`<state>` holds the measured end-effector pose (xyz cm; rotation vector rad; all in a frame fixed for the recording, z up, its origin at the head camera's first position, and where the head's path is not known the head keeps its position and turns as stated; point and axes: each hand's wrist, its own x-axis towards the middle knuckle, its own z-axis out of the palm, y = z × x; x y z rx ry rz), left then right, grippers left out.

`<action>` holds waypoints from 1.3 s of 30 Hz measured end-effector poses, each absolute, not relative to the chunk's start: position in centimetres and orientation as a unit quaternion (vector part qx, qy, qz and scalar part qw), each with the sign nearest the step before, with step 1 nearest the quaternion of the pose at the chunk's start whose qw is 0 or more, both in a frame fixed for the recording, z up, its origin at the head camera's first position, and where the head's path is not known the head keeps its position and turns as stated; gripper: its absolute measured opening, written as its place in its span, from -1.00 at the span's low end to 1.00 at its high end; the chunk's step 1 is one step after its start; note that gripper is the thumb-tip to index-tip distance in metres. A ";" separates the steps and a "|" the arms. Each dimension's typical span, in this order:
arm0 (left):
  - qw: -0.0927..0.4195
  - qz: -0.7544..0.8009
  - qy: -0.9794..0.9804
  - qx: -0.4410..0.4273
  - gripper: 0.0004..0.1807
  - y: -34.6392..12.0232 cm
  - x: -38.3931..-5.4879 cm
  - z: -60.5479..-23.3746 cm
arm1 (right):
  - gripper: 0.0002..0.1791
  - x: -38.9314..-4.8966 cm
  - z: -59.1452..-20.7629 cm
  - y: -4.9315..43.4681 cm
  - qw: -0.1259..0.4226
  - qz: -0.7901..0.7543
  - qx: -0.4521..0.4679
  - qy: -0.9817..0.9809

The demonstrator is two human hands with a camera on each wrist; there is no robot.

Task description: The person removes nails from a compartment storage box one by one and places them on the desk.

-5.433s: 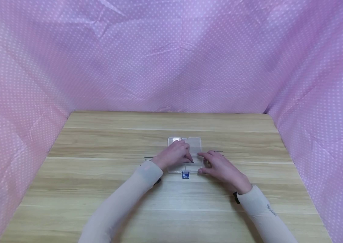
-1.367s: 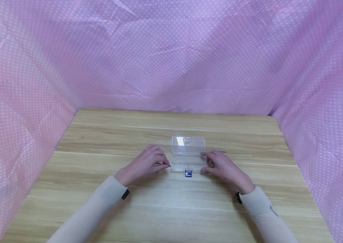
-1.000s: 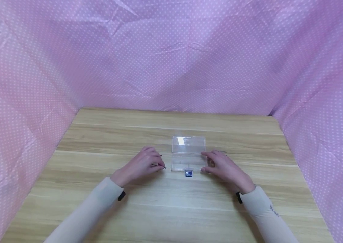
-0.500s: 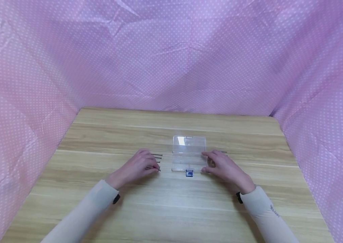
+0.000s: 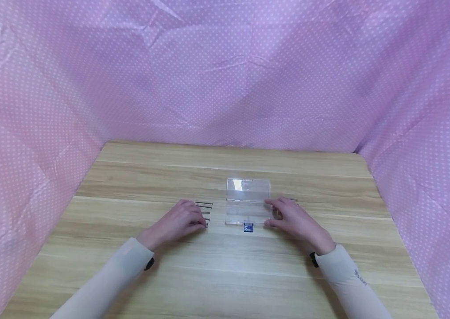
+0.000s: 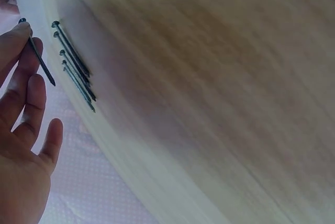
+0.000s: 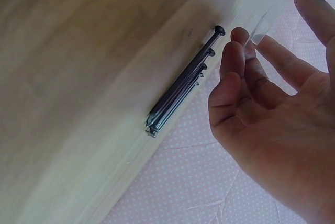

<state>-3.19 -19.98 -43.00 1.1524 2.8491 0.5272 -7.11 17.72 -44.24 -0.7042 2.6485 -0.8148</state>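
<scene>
My left hand (image 5: 175, 223) pinches a nail (image 6: 41, 60) between thumb and index finger, just on the near side of a row of nails (image 5: 205, 207) on the table. In the left wrist view, these nails (image 6: 76, 67) lie side by side, heads aligned. A clear plastic box (image 5: 238, 216) stands between the hands, its lid (image 5: 247, 189) laid open to the back. My right hand (image 5: 294, 220) holds the box's right side, thumb at the front corner and index finger at the back. The right wrist view shows the box's edge (image 7: 269, 7) between these fingers.
A second group of nails (image 7: 180, 80) lies on the table beyond the right hand, mostly hidden by it in the head view. A blue label tab (image 5: 248, 227) sits at the box's front. Pink dotted cloth (image 5: 225, 79) surrounds the wooden table (image 5: 225, 274).
My left hand has come out of the box with a nail and moved left and nearer, uncovering the row of nails. My right hand stays at the box.
</scene>
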 end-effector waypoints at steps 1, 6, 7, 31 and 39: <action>0.007 0.166 0.913 0.373 -0.94 -20.0 -3.2 -43.1 | -0.29 -7.1 -44.2 17.7 0.141 -0.282 -0.244 0.917; 0.004 0.154 0.913 0.378 -0.93 -20.1 -3.2 -43.3 | -0.29 -7.1 -44.3 17.8 0.142 -0.283 -0.243 0.917; 0.008 0.153 0.914 0.375 -0.92 -20.1 -3.2 -43.3 | -0.29 -7.2 -44.3 17.8 0.142 -0.283 -0.243 0.917; 0.021 0.135 0.918 0.372 -0.94 -20.2 -3.2 -44.2 | -0.28 -7.2 -44.3 17.8 0.138 -0.282 -0.247 0.917; 0.010 0.134 0.916 0.377 -0.95 -20.2 -3.1 -44.4 | -0.29 -7.0 -44.1 17.7 0.134 -0.283 -0.249 0.917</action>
